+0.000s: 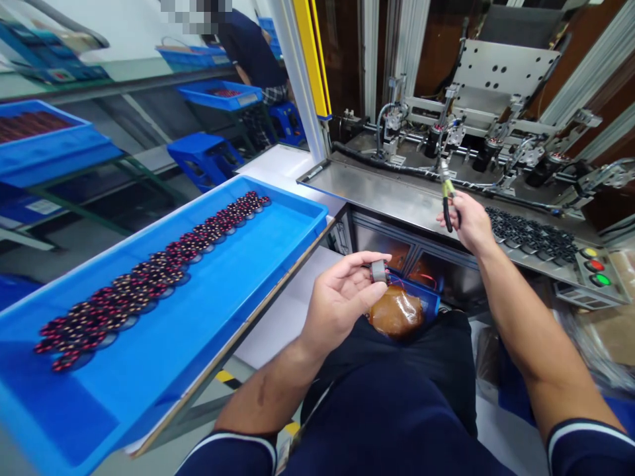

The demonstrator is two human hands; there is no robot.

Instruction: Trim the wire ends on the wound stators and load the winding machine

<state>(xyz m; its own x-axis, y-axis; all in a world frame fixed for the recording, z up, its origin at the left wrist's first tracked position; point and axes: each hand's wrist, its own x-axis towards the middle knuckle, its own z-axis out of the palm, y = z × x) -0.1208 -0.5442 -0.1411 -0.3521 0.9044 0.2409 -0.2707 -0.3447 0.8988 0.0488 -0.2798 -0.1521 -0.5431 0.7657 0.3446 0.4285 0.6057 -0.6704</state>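
Observation:
Between the thumb and fingers of my left hand (pixel 342 291) is a small grey cylindrical motor stator (pixel 380 272), held above my lap. My right hand (pixel 469 221) grips a pair of pliers (pixel 448 198) with yellow-green and black handles. The pliers point up and away, their jaws overlapping the machine's fixtures in view; whether they touch anything there I cannot tell. To the left, a long blue tray (pixel 238 291) bears a band of many dark round wound parts (pixel 143 284) with red and copper-coloured spots.
A machine (pixel 501 66) with several clamping stations stands ahead behind a metal ledge (pixel 387 192). Black parts (pixel 530 235) lie on the ledge at right, near a button box (pixel 595 268). A blue bin (pixel 431 297) sits below my hands. A co-worker (pixel 253 53) is at the back left.

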